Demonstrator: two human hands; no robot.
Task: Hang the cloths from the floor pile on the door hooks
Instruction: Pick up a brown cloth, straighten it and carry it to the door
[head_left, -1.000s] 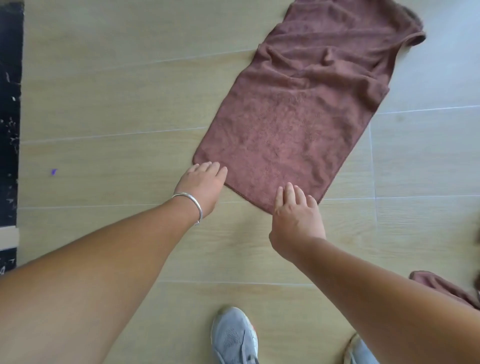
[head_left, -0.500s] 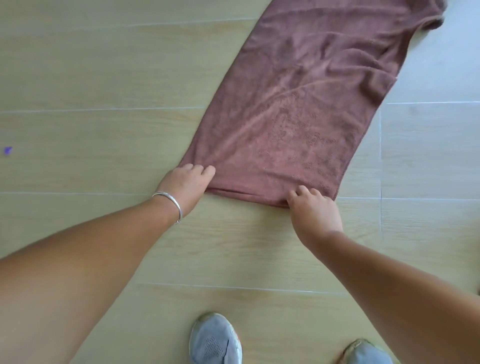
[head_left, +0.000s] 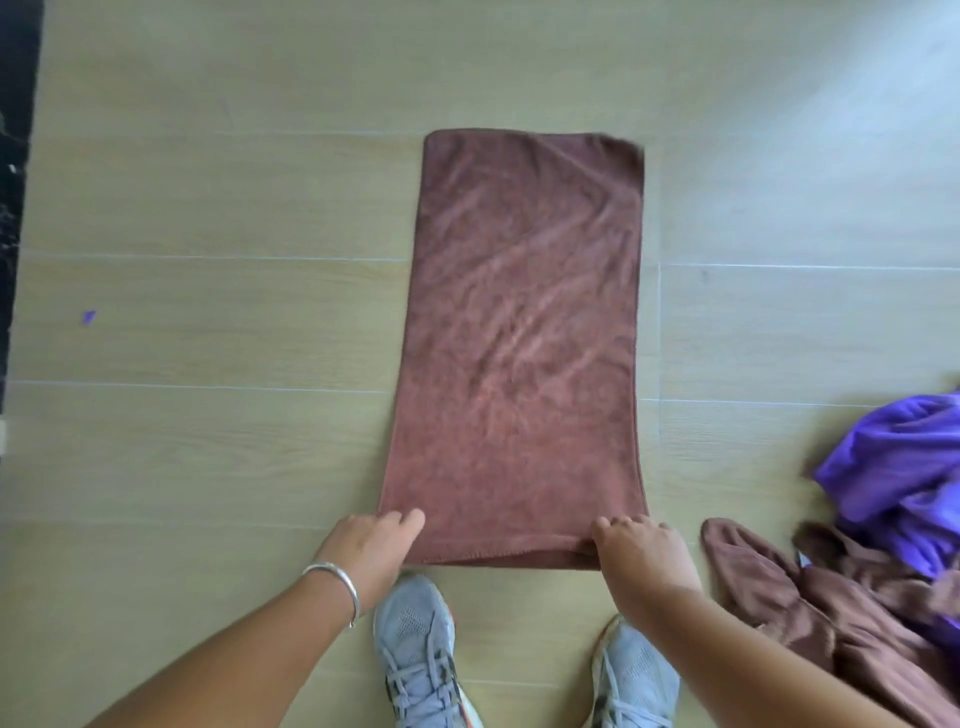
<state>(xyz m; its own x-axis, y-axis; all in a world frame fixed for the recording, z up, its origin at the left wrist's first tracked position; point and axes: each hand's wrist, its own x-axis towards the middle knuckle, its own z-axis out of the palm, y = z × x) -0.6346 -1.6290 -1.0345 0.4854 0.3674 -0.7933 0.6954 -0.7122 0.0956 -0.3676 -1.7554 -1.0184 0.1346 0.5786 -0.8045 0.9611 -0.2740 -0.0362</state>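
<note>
**Brown cloth laid flat on the floor, both hands at its near corners**

Head view, looking down. A brown cloth (head_left: 519, 338) lies spread as a long rectangle on the pale wood-look floor (head_left: 208, 441), its long axis running from near to far and its surface showing only shallow diagonal creases. Its near edge appears doubled, a thin lower layer showing just beneath the top one.

The left hand (head_left: 371, 551) sits at the near left corner of the cloth, fingers close together and bent over the corner's edge, apparently gripping it; a silver bangle (head_left: 337, 584) circles the wrist. The right hand (head_left: 641, 553) sits at the near right corner, knuckles up, fingers curled down onto the cloth, with the thumb side tucked at the edge in what looks like a pinch on the corner.

Two grey lace-up shoes stand just near of the cloth's near edge, the left shoe (head_left: 418, 649) beside the left wrist and the right shoe (head_left: 631, 675) partly hidden under the right forearm.

To the right lies the remaining pile: a crumpled second brown cloth (head_left: 810, 608) near the right hand, and a purple cloth (head_left: 904, 467) partly on top of it, at the right border of the view. A small purple scrap (head_left: 89, 316) lies on the floor well to the left. A dark strip (head_left: 15, 208) runs along the left border.
</note>
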